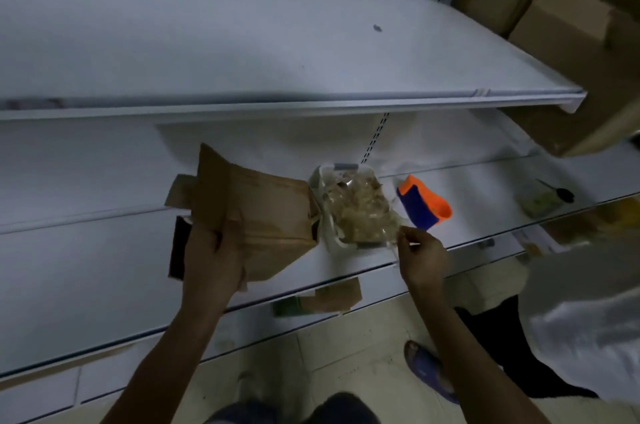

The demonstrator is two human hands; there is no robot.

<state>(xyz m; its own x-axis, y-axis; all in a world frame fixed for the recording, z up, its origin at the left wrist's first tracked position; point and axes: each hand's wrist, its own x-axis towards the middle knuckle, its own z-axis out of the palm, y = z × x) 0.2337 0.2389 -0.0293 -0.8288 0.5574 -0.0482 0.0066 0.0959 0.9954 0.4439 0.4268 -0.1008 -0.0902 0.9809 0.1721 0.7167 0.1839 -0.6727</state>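
Observation:
My left hand [211,255] grips a piece of flattened brown cardboard [256,205] that stands tilted on a white metal shelf [86,250]. Right beside the cardboard sits a clear plastic tub [349,205] filled with crumpled tape and plastic scraps. My right hand [420,255] is at the tub's near right corner and pinches a thin strip of clear tape or plastic between thumb and fingers. An orange and blue object [424,201] lies on the shelf just right of the tub.
An upper white shelf [277,52] hangs over the work area. Brown cardboard boxes [571,25] are stacked at the top right. Cardboard scraps [322,300] lie on a lower ledge. A person's foot in a blue sandal [427,371] stands on the tiled floor. A small dark tool [557,193] lies far right.

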